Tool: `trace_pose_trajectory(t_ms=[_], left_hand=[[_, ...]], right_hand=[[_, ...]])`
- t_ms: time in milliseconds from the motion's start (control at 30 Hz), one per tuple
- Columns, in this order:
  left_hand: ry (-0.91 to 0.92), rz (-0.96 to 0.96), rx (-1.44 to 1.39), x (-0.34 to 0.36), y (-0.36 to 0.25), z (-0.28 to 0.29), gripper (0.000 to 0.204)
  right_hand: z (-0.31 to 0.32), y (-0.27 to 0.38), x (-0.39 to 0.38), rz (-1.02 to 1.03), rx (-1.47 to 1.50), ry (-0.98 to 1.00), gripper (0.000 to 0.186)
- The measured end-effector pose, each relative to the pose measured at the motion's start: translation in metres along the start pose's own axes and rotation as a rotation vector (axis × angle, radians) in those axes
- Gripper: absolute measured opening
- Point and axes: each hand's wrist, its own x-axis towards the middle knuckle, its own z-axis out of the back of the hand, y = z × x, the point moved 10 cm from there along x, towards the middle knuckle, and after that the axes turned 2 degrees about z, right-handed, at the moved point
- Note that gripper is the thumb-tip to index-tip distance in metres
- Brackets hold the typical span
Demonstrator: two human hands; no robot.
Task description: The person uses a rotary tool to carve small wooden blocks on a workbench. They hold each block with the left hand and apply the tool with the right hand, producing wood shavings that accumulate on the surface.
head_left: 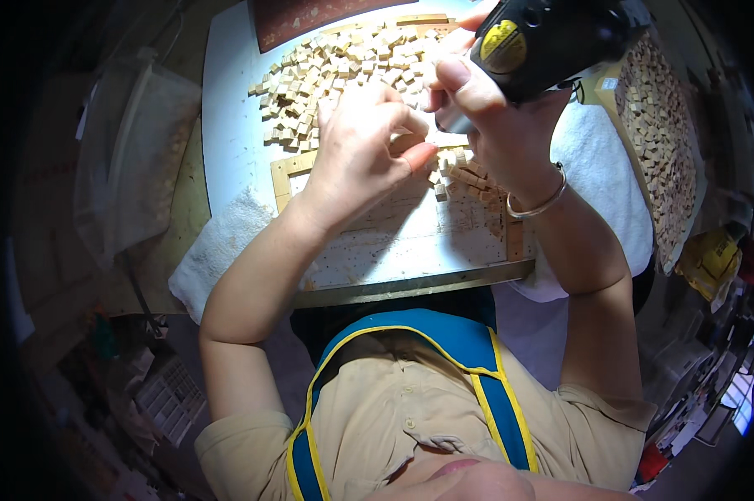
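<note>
My left hand [363, 154] is over the worktable, its fingers curled and the thumb bent toward the index finger. Anything between those fingertips is hidden. Opposite it, my right hand [498, 113] has bent fingers beside a black rounded device [548, 46] with a yellow round sticker. The device covers part of this hand, and I cannot tell whether the hand grips it. A short silvery piece [454, 119] shows under the right fingers. Many small wooden cubes [298, 104] lie piled beyond my left hand, and a smaller group of cubes [469, 177] lies below both hands.
A wooden frame edge [282, 179] runs along the white board [369, 250]. White towels [227, 242] drape the near left corner and the right side. At right stands a box of cubes [657, 125]. A reddish panel [310, 18] lies at the back; a translucent bag [139, 159] hangs left.
</note>
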Motion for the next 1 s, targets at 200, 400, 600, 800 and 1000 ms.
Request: trace_pose_trajectory(t_ms=[200, 400, 600, 800, 1000], left_hand=[[-0.016, 0.1, -0.039, -0.002, 0.012, 0.004, 0.044], [-0.001, 0.038, 0.074, 0.001, 0.004, -0.002, 0.032], [0.059, 0.101, -0.002, -0.002, 0.009, -0.008, 0.022], [0.001, 0.027, -0.012, -0.003, 0.007, -0.008, 0.023], [-0.054, 0.023, -0.05, -0.003, 0.004, -0.003, 0.025]], right_hand=[[0.012, -0.008, 0.0, -0.291, -0.062, -0.095, 0.054], [0.003, -0.016, -0.006, -0.052, 0.285, 0.032, 0.06], [-0.004, -0.014, -0.005, -0.011, 0.232, 0.134, 0.064], [-0.005, -0.022, -0.02, -0.093, 0.115, 0.126, 0.062], [-0.018, -0.007, -0.016, -0.023, 0.002, 0.172, 0.052]])
